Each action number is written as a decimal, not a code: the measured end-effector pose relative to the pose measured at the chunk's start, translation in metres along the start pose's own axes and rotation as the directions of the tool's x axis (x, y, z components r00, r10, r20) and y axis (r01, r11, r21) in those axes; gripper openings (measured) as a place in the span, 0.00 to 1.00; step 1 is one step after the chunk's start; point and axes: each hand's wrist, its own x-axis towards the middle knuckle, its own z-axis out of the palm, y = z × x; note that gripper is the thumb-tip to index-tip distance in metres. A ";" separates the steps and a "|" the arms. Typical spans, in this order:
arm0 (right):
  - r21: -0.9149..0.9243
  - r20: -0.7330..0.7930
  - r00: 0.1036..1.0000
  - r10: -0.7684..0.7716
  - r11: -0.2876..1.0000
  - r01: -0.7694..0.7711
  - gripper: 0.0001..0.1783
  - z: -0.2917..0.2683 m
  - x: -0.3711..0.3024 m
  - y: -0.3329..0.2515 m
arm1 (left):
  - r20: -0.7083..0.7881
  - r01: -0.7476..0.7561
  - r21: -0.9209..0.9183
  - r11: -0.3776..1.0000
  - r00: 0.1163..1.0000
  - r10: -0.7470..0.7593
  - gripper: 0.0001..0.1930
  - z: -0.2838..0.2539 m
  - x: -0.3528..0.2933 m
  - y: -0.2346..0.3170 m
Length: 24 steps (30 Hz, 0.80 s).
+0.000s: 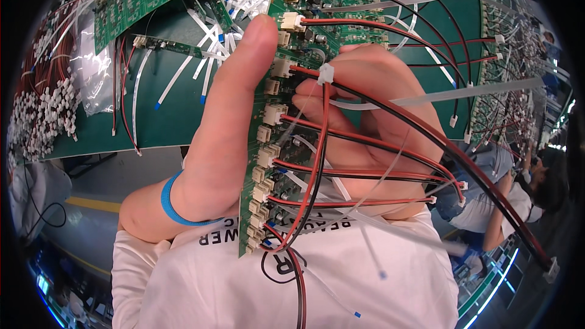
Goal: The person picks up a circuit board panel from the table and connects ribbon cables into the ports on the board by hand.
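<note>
My left hand (228,103), with a blue band at its wrist, grips a long green circuit board panel (247,207) by its left edge, thumb along the front. The panel stands nearly upright and carries a row of cream connectors (266,157). Several red and black wire leads (372,141) are plugged in and trail to the right. My right hand (390,100) is closed, its fingertips pinched beside the connectors. A pale flat ribbon cable (439,92) crosses in front of it; what lies between the fingertips is hidden. One thicker lead (475,167) ends in a white plug.
On the green table (164,125) lie more circuit boards (155,0), white ribbon cables with blue ends (180,79) and a clear plastic bag (97,79). Bundled wire leads (46,97) fill the left side. More wired boards (493,85) line the right. Another person (493,207) is at the right.
</note>
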 end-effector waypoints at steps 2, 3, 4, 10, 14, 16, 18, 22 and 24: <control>-0.046 0.030 0.999 -0.044 0.998 0.045 0.13 -0.006 0.001 0.002 | 0.009 0.039 0.026 0.999 0.999 -0.039 0.26 0.000 0.000 0.001; -0.079 0.073 0.994 -0.086 0.993 0.092 0.12 -0.008 0.001 0.005 | 0.008 0.065 0.053 0.996 0.998 -0.066 0.25 0.000 -0.001 0.002; -0.113 0.114 0.985 -0.126 0.984 0.139 0.12 -0.010 0.001 0.007 | 0.010 0.066 0.055 0.996 0.998 -0.067 0.25 0.001 -0.001 0.002; -0.093 0.008 0.982 -0.189 0.978 0.189 0.12 -0.005 -0.004 0.014 | -0.095 0.045 0.043 0.998 0.995 -0.041 0.23 0.007 -0.001 -0.003; -0.047 0.052 0.990 -0.131 0.990 0.134 0.12 -0.002 -0.004 0.019 | -0.164 0.045 0.021 0.999 0.986 -0.041 0.23 0.009 -0.003 0.000; -0.023 0.044 0.955 -0.293 0.955 0.295 0.12 -0.004 -0.002 0.023 | -0.116 0.094 -0.005 0.996 0.989 -0.094 0.23 0.012 -0.002 -0.003; -0.038 0.073 0.954 -0.290 0.955 0.293 0.13 -0.012 -0.008 0.023 | -0.237 0.059 0.126 0.990 0.971 -0.028 0.24 0.019 -0.002 -0.007; -0.001 0.157 0.930 -0.331 0.942 0.335 0.12 -0.011 0.000 0.027 | -0.172 0.051 0.169 0.984 0.985 -0.021 0.24 0.013 -0.002 -0.003; -0.028 0.202 0.941 -0.272 0.959 0.283 0.09 -0.015 0.004 0.014 | -0.120 0.003 0.341 0.940 0.992 0.040 0.24 0.011 -0.005 0.000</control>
